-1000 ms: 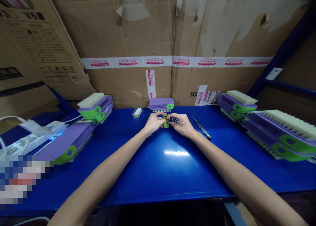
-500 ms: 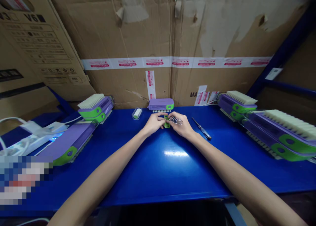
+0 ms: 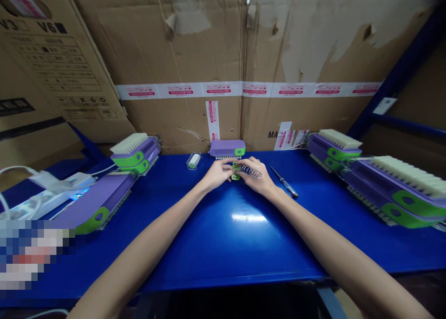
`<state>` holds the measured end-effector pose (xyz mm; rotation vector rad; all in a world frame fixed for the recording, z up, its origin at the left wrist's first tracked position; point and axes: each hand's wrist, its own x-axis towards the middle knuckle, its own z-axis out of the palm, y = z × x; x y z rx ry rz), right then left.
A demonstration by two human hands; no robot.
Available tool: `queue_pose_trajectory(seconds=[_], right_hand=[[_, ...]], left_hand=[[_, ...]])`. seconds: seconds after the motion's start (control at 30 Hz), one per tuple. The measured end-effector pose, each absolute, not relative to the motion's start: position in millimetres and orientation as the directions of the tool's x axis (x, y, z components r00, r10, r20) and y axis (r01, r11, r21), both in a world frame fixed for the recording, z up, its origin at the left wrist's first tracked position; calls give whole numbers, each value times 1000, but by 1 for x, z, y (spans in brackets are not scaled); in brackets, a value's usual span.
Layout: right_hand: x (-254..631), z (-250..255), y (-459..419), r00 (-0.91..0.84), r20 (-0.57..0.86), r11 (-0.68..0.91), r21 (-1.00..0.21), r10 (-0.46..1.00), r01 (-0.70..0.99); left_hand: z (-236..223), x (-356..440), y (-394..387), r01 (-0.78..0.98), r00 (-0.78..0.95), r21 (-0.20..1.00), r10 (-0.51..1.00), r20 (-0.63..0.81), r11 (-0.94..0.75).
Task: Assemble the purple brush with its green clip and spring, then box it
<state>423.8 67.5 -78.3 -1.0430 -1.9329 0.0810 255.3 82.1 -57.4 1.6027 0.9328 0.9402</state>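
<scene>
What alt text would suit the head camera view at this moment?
Two bare hands meet at the middle of a blue table: the left hand and right hand hold a small green part and a metal coil spring between them. Purple-and-green brushes lie on both sides, a screwdriver to the right, cardboard boxes behind.

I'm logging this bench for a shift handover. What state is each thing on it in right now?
Left hand: closed on the green part, resting on the blue table.
Right hand: holding the metal spring.
Green part: pinched between both hands.
Metal spring: held, one end at the green part.
Screwdriver: lying flat, untouched.
Single purple brush: bristles down by the cardboard.
Purple brushes at right: stacked.
Purple brushes at left: stacked.
</scene>
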Motion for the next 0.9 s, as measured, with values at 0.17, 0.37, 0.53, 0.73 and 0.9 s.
queue_pose_trajectory(seconds=[0.17, 0.37, 0.53, 0.73, 0.9], right_hand=[[424, -76, 67, -283, 633, 649, -475, 721, 594], [427, -74, 69, -353, 631, 695, -445, 691, 564], [426, -74, 69, -334, 649, 701, -456, 684, 548], [426, -74, 70, -339, 650, 706, -454, 680, 544], [423, -75, 70, -340, 626, 683, -456, 702, 571]], left_hand=[[-61, 255, 85, 169, 399, 969, 911, 101, -181], [-65, 256, 86, 183, 402, 966, 911, 94, -181], [-58, 255, 82, 145, 442, 974, 892, 94, -175], [-60, 255, 82, 132, 448, 978, 890, 87, -162], [-63, 257, 80, 147, 425, 974, 901, 94, -171]])
